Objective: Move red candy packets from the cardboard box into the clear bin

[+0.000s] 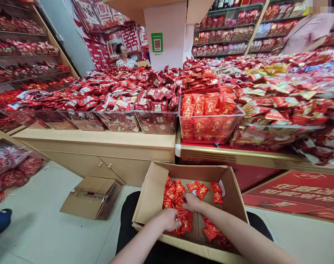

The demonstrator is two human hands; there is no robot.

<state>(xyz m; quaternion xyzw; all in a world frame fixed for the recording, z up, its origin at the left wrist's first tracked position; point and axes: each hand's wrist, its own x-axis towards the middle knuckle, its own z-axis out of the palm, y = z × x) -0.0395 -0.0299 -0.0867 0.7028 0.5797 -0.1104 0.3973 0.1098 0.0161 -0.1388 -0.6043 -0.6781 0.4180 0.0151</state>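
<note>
An open cardboard box (196, 253) rests on my lap with small red-wrapped candies (186, 222) inside, printed in gold. Most of them are heaped at the box's left. My left hand (169, 219) is over the near part of that heap, fingers curled in around a candy. Just beyond it, my right hand (193, 202) reaches across the box, its bent fingers closed at a candy in the same heap. The fingertips are partly hidden. A few loose candies (202, 191) lie at the back, and others (211, 231) sit beneath my right forearm.
Ahead, a clear plastic bin (211, 128) of matching red candies stands on the counter (101, 138), among several filled bins. A second cardboard box (86, 201) lies on the floor to the left. One person (125, 60) is behind the counter; another person's sleeve (304, 35) shows at right.
</note>
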